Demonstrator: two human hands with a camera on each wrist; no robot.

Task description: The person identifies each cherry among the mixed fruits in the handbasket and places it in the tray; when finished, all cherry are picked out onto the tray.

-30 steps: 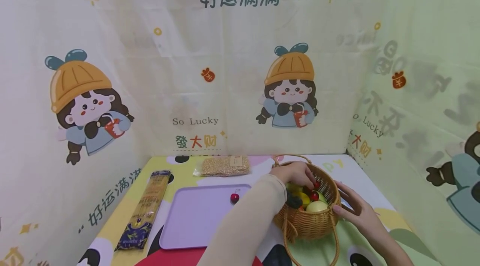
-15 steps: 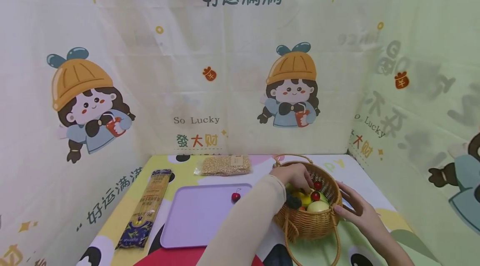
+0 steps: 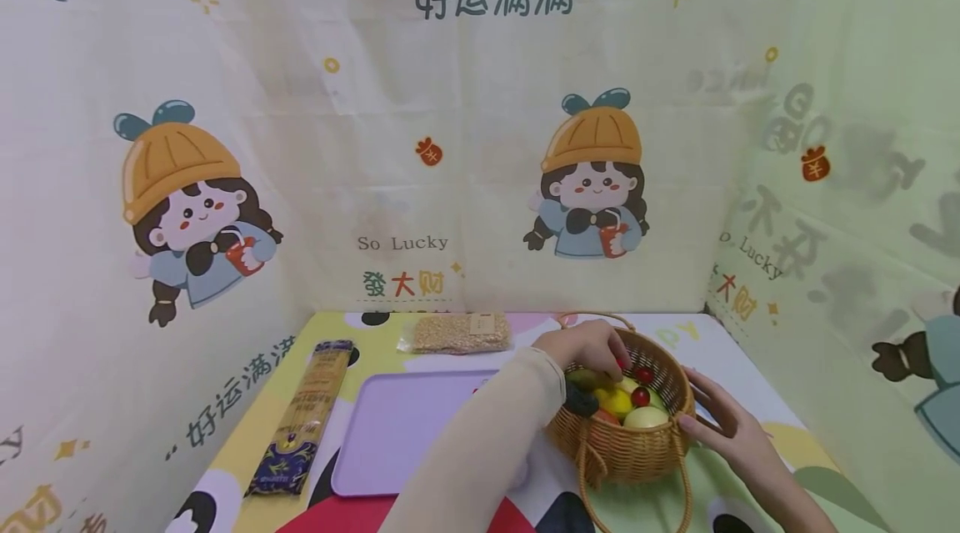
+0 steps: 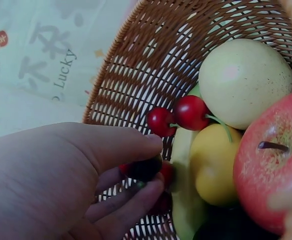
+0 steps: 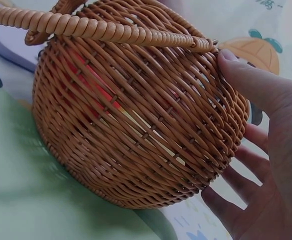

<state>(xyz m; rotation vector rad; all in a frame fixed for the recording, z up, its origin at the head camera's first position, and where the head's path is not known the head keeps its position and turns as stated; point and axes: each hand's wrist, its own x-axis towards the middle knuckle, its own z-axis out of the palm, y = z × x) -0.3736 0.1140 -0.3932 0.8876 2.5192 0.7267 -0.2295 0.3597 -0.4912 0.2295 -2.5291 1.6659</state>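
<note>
Pale sleeve: the left arm's sleeve rises from the lower edge and crosses the tray's right part; its cuff is just beside the basket
Lilac tray: the tray lies flat, partly hidden by the sleeve
Long packet: the blue-ended packet lies left of the tray, apart from it
Right hand: the right hand has its fingers spread; its thumb touches the basket's rim, fingertips at the outer wall
Wicker basket: the basket stands upright on the printed cloth; one handle hangs down in front
Fruit inside: red apple beside a yellow fruit; a pale round fruit near two red cherries
Left hand: the left hand reaches inside, thumb and fingers pinching a small dark fruit; its kind, cannot tell
Grain packet: the clear packet lies behind the tray
Backdrop: printed cloth wall, cartoon figures and lettering
</note>
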